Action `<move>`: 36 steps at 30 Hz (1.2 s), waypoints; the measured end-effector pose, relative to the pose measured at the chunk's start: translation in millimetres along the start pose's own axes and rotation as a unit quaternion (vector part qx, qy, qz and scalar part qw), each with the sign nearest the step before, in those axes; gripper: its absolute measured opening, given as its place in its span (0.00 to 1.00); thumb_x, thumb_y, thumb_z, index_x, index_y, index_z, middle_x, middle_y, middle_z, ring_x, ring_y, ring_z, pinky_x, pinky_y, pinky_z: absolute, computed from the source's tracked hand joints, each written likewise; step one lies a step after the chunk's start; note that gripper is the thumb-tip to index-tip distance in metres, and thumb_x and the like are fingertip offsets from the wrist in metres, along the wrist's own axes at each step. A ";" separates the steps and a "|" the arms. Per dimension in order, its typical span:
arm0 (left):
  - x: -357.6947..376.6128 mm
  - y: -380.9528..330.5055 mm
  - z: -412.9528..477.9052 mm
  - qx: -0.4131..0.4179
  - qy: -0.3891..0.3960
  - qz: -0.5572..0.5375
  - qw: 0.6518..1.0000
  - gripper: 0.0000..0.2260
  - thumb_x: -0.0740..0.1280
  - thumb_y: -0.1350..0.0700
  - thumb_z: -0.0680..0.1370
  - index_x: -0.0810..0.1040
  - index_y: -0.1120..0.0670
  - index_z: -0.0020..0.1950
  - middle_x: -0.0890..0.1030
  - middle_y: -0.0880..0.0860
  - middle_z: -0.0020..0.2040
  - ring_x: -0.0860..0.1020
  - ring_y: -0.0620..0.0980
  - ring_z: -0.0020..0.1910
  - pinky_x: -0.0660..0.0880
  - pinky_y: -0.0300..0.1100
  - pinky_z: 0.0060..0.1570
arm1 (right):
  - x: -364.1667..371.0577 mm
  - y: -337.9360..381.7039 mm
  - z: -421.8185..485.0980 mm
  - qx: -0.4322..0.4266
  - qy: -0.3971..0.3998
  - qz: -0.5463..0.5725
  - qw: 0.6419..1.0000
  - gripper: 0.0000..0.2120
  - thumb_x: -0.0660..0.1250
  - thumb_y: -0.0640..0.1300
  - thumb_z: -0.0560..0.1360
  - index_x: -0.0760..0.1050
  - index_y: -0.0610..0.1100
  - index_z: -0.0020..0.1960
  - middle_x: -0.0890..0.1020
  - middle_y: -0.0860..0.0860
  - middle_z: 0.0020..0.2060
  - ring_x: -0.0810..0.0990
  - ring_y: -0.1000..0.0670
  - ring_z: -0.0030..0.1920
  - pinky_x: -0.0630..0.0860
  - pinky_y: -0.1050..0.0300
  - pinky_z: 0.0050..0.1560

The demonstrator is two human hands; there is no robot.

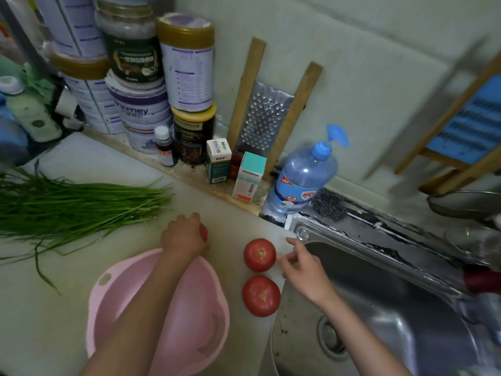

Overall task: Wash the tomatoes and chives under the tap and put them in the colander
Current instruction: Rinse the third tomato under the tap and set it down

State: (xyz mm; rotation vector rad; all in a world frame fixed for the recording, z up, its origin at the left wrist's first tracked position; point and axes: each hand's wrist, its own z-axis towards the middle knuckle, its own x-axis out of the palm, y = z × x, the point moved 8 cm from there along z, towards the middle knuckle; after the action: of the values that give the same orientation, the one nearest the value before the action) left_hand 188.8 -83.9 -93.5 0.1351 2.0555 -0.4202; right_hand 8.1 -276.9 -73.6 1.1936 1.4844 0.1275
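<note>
Two red tomatoes lie on the white board beside the sink: the farther tomato (pixel 259 255) and the nearer tomato (pixel 261 295). My right hand (pixel 301 264) is open, fingers spread, its fingertips just touching the farther one's right side. My left hand (pixel 184 236) is closed over a third tomato (pixel 204 232), of which only a red sliver shows. My left forearm crosses above the pink colander (pixel 113 299), which looks empty. A bunch of green chives (pixel 67 206) lies on the board at the left. The tap is out of view.
The steel sink (pixel 379 302) is at the right, drain near its front. Stacked tins and jars (pixel 141 77), small boxes (pixel 245 175), a grater (pixel 263 118) and a blue soap bottle (pixel 303 177) line the back ledge. A steel scourer (pixel 329 206) lies by the sink.
</note>
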 end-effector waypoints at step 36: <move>193.8 -419.9 -230.2 -0.049 0.321 -0.592 0.738 0.23 0.60 0.37 0.76 0.77 0.57 0.48 0.83 0.59 0.35 0.76 0.48 0.23 0.72 0.35 0.24 | -288.4 -306.7 -149.6 0.068 -0.235 0.028 0.969 0.19 0.62 0.50 0.78 0.71 0.44 0.67 0.78 0.47 0.61 0.78 0.52 0.53 0.71 0.59 0.56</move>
State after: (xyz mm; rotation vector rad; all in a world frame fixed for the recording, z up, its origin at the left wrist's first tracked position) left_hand -209.8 -410.5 -57.4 -1.3556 2.6087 -1.1438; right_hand -343.7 -549.1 -31.5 1.2713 1.0537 -0.2118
